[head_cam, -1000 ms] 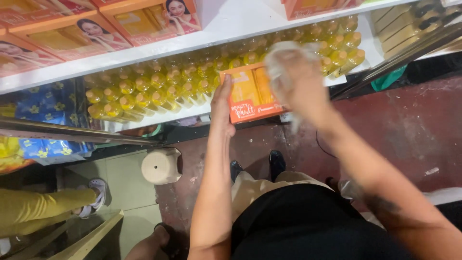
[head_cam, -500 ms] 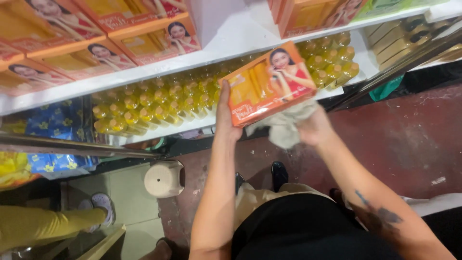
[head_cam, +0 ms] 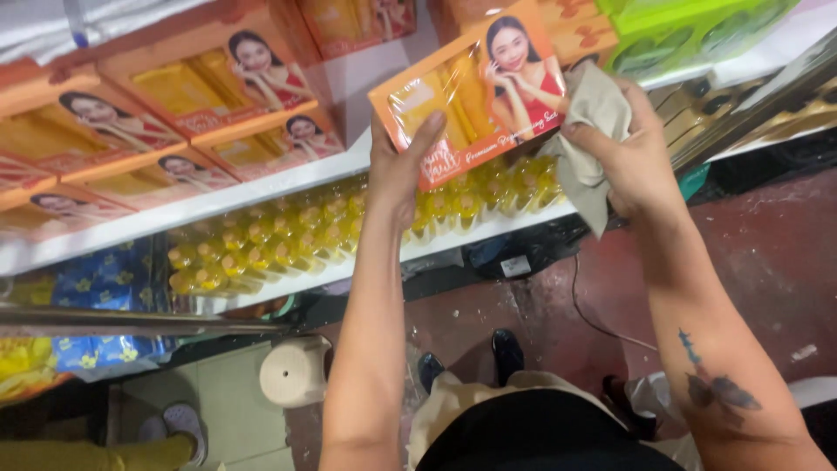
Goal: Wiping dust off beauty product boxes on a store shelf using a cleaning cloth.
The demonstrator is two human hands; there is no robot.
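Left of the orange gift box I hold up, more boxes of the same kind lie slanted on the white shelf, and under that shelf rows of yellow bottles stand packed together. My left hand is closed on the box's lower left corner, thumb across the clear front window and the fingers hidden behind. The box sits tilted in front of the shelf edge, above the bottles. I judge it light and stiff, being cardboard, but the plastic window looks glossy and may dent or slip under a thumb, so the cardboard edges and corners are the better places to hold. Right of the box, my right hand is bunched around a soft grey cloth that touches the box's right edge and hangs limp below my palm. Further right of the box stand a green package and some dark bottles, too blurred to tell apart. Below the box, the floor is worn red with pale scuffs, a thin dark cable runs across it, and a pale round stool stands down to the left beside a tiled patch.
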